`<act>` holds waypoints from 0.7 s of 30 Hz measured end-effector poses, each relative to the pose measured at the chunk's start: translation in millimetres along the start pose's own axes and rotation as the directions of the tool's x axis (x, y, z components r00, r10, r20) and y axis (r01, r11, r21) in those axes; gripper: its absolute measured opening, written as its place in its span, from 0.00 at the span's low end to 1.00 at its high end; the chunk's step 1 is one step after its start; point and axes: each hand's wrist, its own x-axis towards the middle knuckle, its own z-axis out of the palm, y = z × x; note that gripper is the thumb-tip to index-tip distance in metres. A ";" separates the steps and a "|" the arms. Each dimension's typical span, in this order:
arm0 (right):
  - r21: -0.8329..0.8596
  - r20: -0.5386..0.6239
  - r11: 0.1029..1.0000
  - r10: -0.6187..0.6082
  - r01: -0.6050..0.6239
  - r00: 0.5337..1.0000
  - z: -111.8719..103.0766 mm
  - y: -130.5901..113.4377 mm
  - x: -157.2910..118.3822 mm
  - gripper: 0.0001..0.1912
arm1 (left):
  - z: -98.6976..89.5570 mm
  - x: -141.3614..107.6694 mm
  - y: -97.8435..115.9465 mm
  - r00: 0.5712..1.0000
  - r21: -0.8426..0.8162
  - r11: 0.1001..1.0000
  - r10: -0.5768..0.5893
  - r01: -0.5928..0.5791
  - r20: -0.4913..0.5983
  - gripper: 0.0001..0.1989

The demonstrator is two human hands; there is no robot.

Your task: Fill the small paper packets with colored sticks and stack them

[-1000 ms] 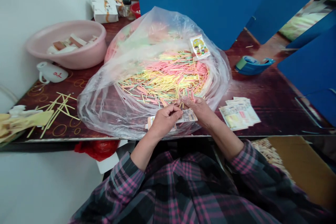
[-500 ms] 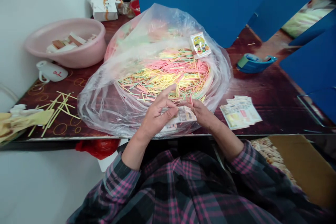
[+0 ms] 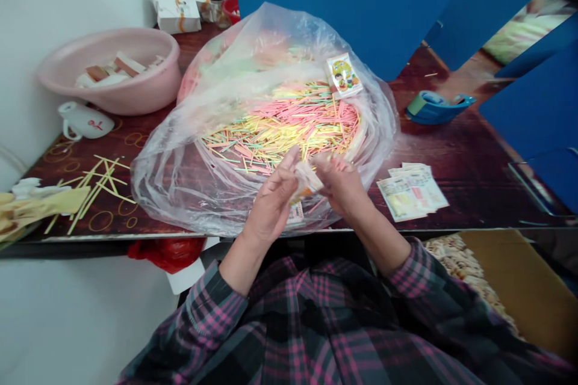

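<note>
Two hands meet over the near edge of one clear plastic bag point(image 3: 189, 192), with one small packet point(image 3: 307, 179) between them. The left hand point(image 3: 271, 201) is partly closed, curled fingers and thumb on the packet's left end. The right hand point(image 3: 345, 183), blurred, is curled closed on its other end; whether it also grips sticks cannot be told. One half-hidden packet point(image 3: 295, 213) lies just below them, and one printed packet point(image 3: 344, 75) rests on the bag's far right part. Right of the bag, at least three flat packets point(image 3: 412, 191) overlap on the table point(image 3: 474, 174), with one blue tape dispenser point(image 3: 438, 109) behind them.

Half a second ago the left hand was spread wider and the small packet lay flatter, its printed side up; now it is tilted, showing pale and orange parts.

The bag holds a heap of pink, yellow and green sticks point(image 3: 293, 126), too many to count. Left of the bag, one pink basin point(image 3: 135, 96) contains several white and brown pieces point(image 3: 111, 72); one white mug point(image 3: 88, 121) lies on its side in front of the basin.
</note>
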 end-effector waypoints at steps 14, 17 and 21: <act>-0.243 0.050 0.952 -0.178 0.185 0.983 4.8 9.1 1.1 0.24 | 0.0 4.6 -20.8 0.979 -0.207 0.968 -0.166 0.139 -0.118 0.09; -0.164 -0.057 0.972 -0.180 0.169 0.982 -7.4 1.6 -1.0 0.19 | -13.6 3.2 -15.8 0.987 -0.018 1.000 -0.015 0.012 -0.160 0.12; -0.087 -0.107 0.987 -0.144 0.134 0.984 -20.0 -7.2 -11.1 0.19 | -25.5 6.3 -18.9 0.969 0.182 0.976 0.155 -0.120 -0.194 0.10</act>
